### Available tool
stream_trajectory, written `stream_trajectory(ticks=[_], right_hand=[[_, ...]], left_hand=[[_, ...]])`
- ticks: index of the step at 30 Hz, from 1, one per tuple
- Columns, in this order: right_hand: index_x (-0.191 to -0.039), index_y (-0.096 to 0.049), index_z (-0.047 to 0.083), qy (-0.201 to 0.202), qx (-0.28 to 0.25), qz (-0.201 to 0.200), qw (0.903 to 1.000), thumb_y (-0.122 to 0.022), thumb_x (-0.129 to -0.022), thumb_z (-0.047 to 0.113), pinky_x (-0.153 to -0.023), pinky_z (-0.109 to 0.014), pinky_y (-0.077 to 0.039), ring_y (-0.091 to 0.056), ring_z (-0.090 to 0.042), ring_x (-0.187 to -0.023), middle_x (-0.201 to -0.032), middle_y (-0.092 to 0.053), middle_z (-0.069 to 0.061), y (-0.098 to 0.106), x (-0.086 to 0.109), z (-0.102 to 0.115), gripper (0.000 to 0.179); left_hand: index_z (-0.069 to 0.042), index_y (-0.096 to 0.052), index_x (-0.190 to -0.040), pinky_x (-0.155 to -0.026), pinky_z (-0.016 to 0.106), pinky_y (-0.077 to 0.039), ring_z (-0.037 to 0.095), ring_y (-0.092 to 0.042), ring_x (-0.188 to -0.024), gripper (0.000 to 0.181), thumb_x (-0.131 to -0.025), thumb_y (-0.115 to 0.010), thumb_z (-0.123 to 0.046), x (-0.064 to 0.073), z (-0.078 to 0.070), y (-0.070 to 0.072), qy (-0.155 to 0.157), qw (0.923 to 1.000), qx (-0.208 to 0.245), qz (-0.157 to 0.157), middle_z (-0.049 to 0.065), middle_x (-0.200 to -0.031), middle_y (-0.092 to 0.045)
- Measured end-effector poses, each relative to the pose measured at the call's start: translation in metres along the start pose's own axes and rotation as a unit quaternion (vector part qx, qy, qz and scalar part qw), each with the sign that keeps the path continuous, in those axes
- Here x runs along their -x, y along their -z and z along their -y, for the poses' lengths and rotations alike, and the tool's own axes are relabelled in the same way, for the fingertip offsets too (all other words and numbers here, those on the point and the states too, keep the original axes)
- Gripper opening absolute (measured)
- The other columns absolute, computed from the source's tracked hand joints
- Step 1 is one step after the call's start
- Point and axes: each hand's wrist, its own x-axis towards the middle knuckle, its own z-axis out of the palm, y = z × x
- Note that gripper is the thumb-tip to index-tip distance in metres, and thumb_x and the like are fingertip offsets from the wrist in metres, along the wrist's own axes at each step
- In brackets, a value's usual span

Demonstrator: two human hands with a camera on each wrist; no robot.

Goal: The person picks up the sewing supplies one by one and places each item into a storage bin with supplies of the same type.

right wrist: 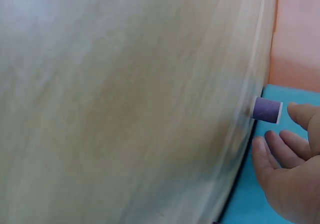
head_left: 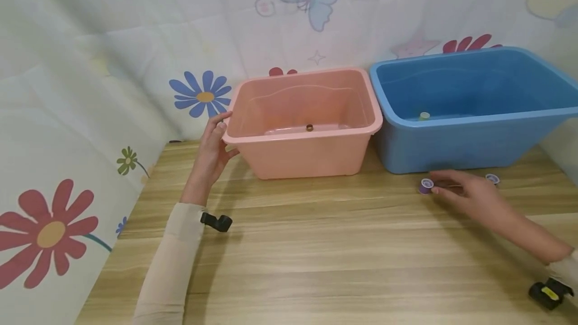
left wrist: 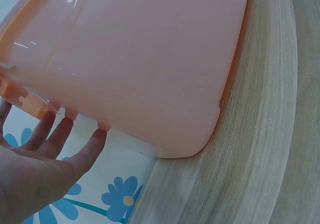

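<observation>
My left hand [head_left: 212, 147] is at the left end of a pink plastic bin [head_left: 311, 157]. In the left wrist view its spread fingers [left wrist: 89, 151] touch the bin's outer wall. In front of a blue bin [head_left: 451, 142], my right hand [head_left: 478, 197] reaches low over the table, thumb and fingers apart. Just off its fingertips stands a small purple thread spool [head_left: 425, 186], upright on the wood. The right wrist view shows that spool [right wrist: 267, 110] near the thumb, with a gap between them.
Another spool [head_left: 492, 179] with a white top stands behind the right hand. Inside the pink bin lies a small brown ring-like piece [head_left: 309, 128]; a pale yellow-green spool [head_left: 424, 116] is in the blue bin. Behind the wooden table [head_left: 316, 245] hangs a patterned cloth [head_left: 149, 24].
</observation>
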Motion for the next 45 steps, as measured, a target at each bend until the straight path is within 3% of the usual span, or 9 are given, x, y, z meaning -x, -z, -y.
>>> stream_trajectory(ticks=[3,5,11,22,36,45], right_hand=[[-0.122,-0.067,-0.006,-0.018,-0.034,-0.003,0.9993,-0.073,-0.093,0.009,-0.073,-0.003,-0.045,-0.063,0.009,-0.091,-0.108,-0.073,-0.022,-0.002,-0.002,-0.006,0.033],[-0.121,-0.067,-0.007,-0.031,-0.048,0.004,0.9984,-0.074,-0.093,0.009,-0.071,-0.004,-0.046,-0.059,0.016,-0.088,-0.105,-0.074,-0.022,-0.003,-0.002,-0.008,0.033],[-0.121,-0.068,-0.004,-0.073,-0.065,0.023,0.9949,-0.076,-0.093,0.017,-0.069,-0.009,-0.049,-0.060,0.014,-0.087,-0.106,-0.074,-0.019,-0.003,-0.003,-0.010,0.036],[-0.115,-0.074,0.004,-0.084,-0.048,0.003,0.9953,-0.081,-0.088,0.025,-0.069,-0.009,-0.046,-0.061,0.012,-0.083,-0.101,-0.076,-0.010,-0.009,-0.006,-0.012,0.035],[-0.117,-0.075,0.010,-0.075,-0.041,-0.011,0.9963,-0.080,-0.089,0.027,-0.072,-0.008,-0.044,-0.057,0.017,-0.089,-0.106,-0.076,-0.010,-0.009,-0.005,-0.013,0.033],[-0.118,-0.075,0.007,-0.062,-0.039,-0.011,0.9972,-0.081,-0.089,0.022,-0.068,-0.008,-0.045,-0.059,0.015,-0.086,-0.105,-0.076,-0.013,-0.006,-0.004,-0.013,0.033]], left_hand=[[-0.026,-0.053,-0.138,-0.086,0.038,-0.055,0.029,-0.049,-0.126,0.031,-0.107,-0.048,-0.027,-0.001,0.000,0.000,0.000,1.0000,0.000,-0.002,0.005,-0.144,-0.045],[-0.026,-0.053,-0.137,-0.086,0.038,-0.055,0.029,-0.049,-0.126,0.031,-0.107,-0.047,-0.026,-0.001,0.000,0.000,0.001,1.0000,0.000,-0.003,0.005,-0.144,-0.046],[-0.026,-0.053,-0.138,-0.086,0.038,-0.055,0.029,-0.049,-0.126,0.031,-0.107,-0.048,-0.026,-0.001,0.001,0.000,0.002,1.0000,0.003,-0.001,0.005,-0.144,-0.046],[-0.026,-0.053,-0.137,-0.086,0.038,-0.055,0.029,-0.049,-0.127,0.031,-0.108,-0.043,-0.023,0.000,-0.001,-0.001,0.003,1.0000,0.003,-0.004,0.005,-0.144,-0.046],[-0.025,-0.050,-0.140,-0.085,0.038,-0.056,0.030,-0.050,-0.126,0.033,-0.108,-0.045,-0.025,0.001,-0.001,0.001,-0.001,1.0000,-0.004,0.000,0.007,-0.145,-0.045],[-0.026,-0.050,-0.141,-0.086,0.037,-0.056,0.028,-0.051,-0.125,0.035,-0.107,-0.049,-0.030,0.001,-0.002,-0.001,0.001,0.9999,-0.011,0.002,0.005,-0.144,-0.045]])
